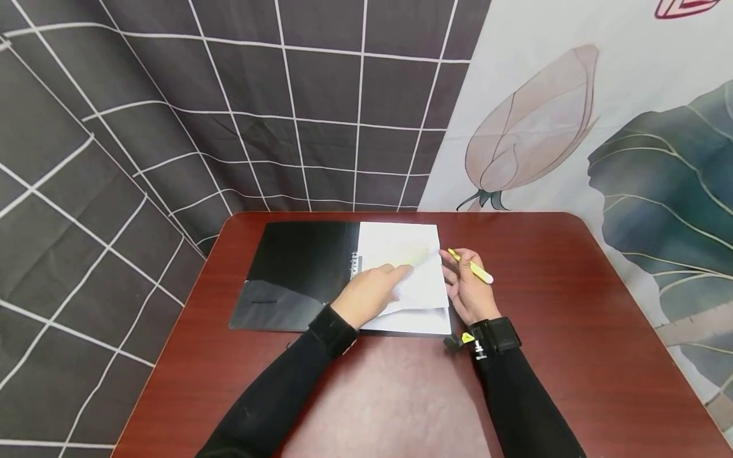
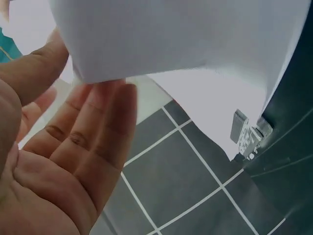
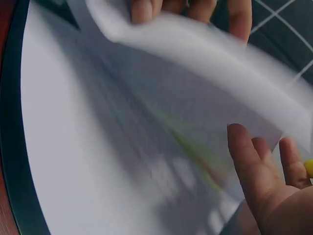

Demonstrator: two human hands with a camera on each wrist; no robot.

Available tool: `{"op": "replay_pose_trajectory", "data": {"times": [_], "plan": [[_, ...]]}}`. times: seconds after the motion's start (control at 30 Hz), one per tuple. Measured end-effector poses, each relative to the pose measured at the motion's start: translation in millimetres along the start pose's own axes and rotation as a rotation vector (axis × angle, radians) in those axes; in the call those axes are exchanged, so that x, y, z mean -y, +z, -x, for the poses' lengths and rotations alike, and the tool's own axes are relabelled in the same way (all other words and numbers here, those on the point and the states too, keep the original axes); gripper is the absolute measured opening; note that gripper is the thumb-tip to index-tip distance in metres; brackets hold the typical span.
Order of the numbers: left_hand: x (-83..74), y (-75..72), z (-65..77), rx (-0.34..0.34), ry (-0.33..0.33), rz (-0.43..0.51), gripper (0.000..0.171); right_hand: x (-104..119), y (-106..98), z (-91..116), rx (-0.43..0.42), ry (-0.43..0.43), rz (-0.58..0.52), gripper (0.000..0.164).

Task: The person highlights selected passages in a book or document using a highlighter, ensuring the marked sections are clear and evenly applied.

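Note:
A black ring binder (image 1: 303, 251) lies opened out on the table, with white sheets (image 1: 392, 242) on its right side. My left hand (image 1: 369, 294) reaches over the sheets and pinches a lifted page (image 2: 146, 39), thumb on one face and fingers behind. That page curves upward in the right wrist view, baring another sheet (image 3: 58, 147) beneath. Beside the sheets' right edge, my right hand (image 1: 472, 292) holds a yellow pen (image 1: 482, 273) by the thumb; its spread fingers are near the page edge. Metal rings (image 2: 249, 137) show at the binder's spine.
The reddish-brown table (image 1: 572, 331) extends on both sides of the binder. Behind it hangs a dark cloth with a white grid (image 1: 326, 83), and to the right a white cloth with a flower print (image 1: 532, 127). A clear-looking pocket (image 1: 280, 308) covers the binder's lower left.

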State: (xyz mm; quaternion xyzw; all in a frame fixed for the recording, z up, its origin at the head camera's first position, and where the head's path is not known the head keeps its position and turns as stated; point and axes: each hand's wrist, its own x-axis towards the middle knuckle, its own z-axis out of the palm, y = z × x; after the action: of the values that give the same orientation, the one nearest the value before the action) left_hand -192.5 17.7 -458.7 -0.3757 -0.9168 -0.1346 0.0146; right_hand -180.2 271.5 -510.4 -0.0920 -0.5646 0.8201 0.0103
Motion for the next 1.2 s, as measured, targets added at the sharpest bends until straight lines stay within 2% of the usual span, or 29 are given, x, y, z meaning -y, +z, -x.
{"op": "replay_pose_trajectory", "data": {"times": [0.07, 0.13, 0.2, 0.23, 0.3, 0.43, 0.5, 0.6, 0.73, 0.8, 0.87, 0.97, 1.03, 1.1, 1.2], "plan": [[-3.4, 3.6, 5.2, 0.022, -0.030, 0.023, 0.069, -0.7, 5.4, 2.6, 0.011, -0.004, -0.014, 0.044], [-8.7, 7.0, 10.8, 0.033, -0.058, 0.032, 0.083, -1.1, 9.7, 4.6, 0.017, -0.019, -0.049, 0.043], [-15.4, 10.5, 15.9, 0.015, -0.080, 0.007, 0.096, -1.2, 12.7, 5.8, 0.027, -0.035, -0.094, 0.041], [-18.7, 12.2, 18.2, -0.010, -0.085, -0.022, 0.097, -1.1, 14.4, 6.3, 0.028, -0.041, -0.114, 0.040], [-24.2, 15.1, 22.3, -0.084, -0.093, -0.112, 0.086, -0.7, 17.2, 7.1, 0.027, -0.034, -0.148, 0.036], [-26.5, 16.3, 29.8, -0.299, -0.092, -0.295, 0.028, 0.4, 22.2, 7.1, 0.033, 0.017, -0.195, 0.035], [-22.9, 13.0, 34.0, -0.388, -0.091, -0.323, 0.016, 1.1, 23.0, 6.5, 0.044, 0.052, -0.225, 0.037], [-12.2, 4.8, 42.8, -0.477, -0.095, -0.287, 0.014, 1.6, 23.5, 6.4, 0.042, 0.093, -0.239, 0.044], [6.5, -6.4, 59.9, -0.564, -0.134, -0.180, 0.014, -0.2, 23.8, 6.0, -0.014, 0.127, -0.128, 0.043], [15.2, -9.2, 69.2, -0.609, -0.153, -0.150, 0.027, -2.1, 24.5, 5.0, -0.051, 0.132, -0.064, 0.034], [23.1, -7.9, 78.0, -0.648, -0.169, -0.131, 0.048, -4.3, 25.9, 4.0, -0.091, 0.124, -0.029, 0.022], [31.8, -3.2, 90.6, -0.679, -0.188, -0.134, 0.081, -7.3, 29.1, 2.6, -0.133, 0.100, -0.001, 0.009], [35.8, 0.3, 98.0, -0.656, -0.220, -0.150, 0.088, -9.1, 32.3, 2.4, -0.157, 0.082, 0.018, 0.005], [38.0, 2.4, 105.3, -0.619, -0.258, -0.193, 0.074, -10.6, 35.4, 2.8, -0.176, 0.070, 0.055, 0.003], [39.5, 4.2, 114.0, -0.535, -0.334, -0.241, 0.026, -11.9, 39.7, 4.3, -0.192, 0.069, 0.101, 0.009]]}}
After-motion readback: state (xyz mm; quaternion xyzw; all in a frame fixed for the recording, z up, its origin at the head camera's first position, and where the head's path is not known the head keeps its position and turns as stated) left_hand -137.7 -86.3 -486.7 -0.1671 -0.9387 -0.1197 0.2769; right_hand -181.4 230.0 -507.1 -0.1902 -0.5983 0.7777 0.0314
